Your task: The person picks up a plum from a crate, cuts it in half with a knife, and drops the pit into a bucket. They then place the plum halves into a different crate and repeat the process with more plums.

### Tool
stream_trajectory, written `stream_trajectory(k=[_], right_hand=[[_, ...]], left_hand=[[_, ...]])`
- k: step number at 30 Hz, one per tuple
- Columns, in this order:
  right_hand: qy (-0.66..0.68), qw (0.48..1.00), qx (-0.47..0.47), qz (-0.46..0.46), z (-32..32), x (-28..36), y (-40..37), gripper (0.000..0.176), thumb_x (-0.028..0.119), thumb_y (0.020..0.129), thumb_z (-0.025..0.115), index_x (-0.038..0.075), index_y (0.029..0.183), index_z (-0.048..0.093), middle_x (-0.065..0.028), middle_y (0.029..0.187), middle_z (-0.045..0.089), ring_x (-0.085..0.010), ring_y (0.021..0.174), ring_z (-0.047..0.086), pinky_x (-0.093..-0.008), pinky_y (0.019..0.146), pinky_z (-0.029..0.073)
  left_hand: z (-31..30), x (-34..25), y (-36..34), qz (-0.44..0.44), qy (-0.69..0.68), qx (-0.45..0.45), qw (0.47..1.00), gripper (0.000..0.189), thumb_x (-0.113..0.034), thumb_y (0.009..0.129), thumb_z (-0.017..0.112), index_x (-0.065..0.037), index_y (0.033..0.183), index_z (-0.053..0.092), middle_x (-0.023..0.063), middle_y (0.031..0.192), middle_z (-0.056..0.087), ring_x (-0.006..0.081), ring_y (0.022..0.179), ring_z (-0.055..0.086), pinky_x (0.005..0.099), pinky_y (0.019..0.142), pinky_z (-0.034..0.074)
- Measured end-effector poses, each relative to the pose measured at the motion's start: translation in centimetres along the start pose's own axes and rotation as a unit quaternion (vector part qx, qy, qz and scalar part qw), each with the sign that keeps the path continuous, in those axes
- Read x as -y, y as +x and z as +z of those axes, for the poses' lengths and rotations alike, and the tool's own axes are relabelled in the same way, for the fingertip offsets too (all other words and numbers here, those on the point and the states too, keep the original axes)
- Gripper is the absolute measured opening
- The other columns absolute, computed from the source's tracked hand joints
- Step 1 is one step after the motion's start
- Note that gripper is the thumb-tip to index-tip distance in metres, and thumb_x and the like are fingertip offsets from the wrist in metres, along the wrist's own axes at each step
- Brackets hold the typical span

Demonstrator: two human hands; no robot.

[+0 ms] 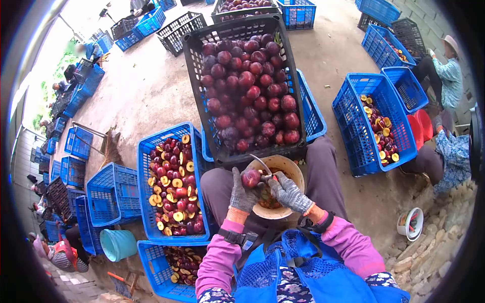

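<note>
My gloved left hand [243, 193] is closed around a dark red plum [250, 178], held over a pale bucket [295, 174] between my knees. In my gloved right hand [289, 192] is a curved knife [261, 162]; its thin blade arcs up beside the plum and a bit of reddish handle shows at my fingers. Scraps lie inside the bucket, partly hidden by my hands. Just beyond it, a black crate [194, 96] full of whole plums [246, 79] is tilted toward me on a blue crate [310, 108].
A blue crate [144, 202] of halved plums stands at my left, another [348, 141] at the right. A teal bucket [117, 244] and a broom [110, 146] are on the left. A white bucket [409, 224] sits by stones. Other people [445, 76] work among crates.
</note>
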State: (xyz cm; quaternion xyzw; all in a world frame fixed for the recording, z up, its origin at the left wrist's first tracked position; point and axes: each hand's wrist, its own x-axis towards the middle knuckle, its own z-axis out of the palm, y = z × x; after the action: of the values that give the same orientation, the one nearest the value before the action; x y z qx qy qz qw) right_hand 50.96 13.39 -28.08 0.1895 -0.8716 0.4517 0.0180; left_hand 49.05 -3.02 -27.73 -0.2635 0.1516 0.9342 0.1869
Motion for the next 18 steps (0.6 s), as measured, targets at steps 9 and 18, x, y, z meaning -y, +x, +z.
stream_trajectory(k=[9, 18], right_hand=[[-0.093, 0.986, 0.099, 0.096, 1.3, 0.2, 0.2, 0.025, 0.007, 0.074, 0.056, 0.002, 0.099, 0.058, -0.0227, 0.091, 0.055, -0.0307, 0.067, 0.057, -0.0369, 0.056, 0.045], [-0.107, 0.992, 0.061, -0.015, 1.5, -0.2, 0.4, 0.026, 0.007, 0.077, 0.053, 0.003, 0.102, 0.057, -0.0238, 0.089, 0.054, -0.0309, 0.060, 0.055, -0.0383, 0.050, 0.044]], left_hand=[[-0.9, 1.5, 1.0, -0.012, 0.049, -0.080, 0.996, 0.050, -0.056, 0.077, 0.053, -0.008, 0.089, 0.055, 0.0085, 0.085, 0.059, 0.0210, 0.077, 0.056, 0.0336, 0.071, 0.048], [-0.6, 2.1, 1.6, -0.005, 0.036, -0.115, 0.993, 0.044, -0.049, 0.077, 0.057, -0.005, 0.074, 0.059, 0.0094, 0.074, 0.062, 0.0196, 0.068, 0.056, 0.0299, 0.070, 0.046]])
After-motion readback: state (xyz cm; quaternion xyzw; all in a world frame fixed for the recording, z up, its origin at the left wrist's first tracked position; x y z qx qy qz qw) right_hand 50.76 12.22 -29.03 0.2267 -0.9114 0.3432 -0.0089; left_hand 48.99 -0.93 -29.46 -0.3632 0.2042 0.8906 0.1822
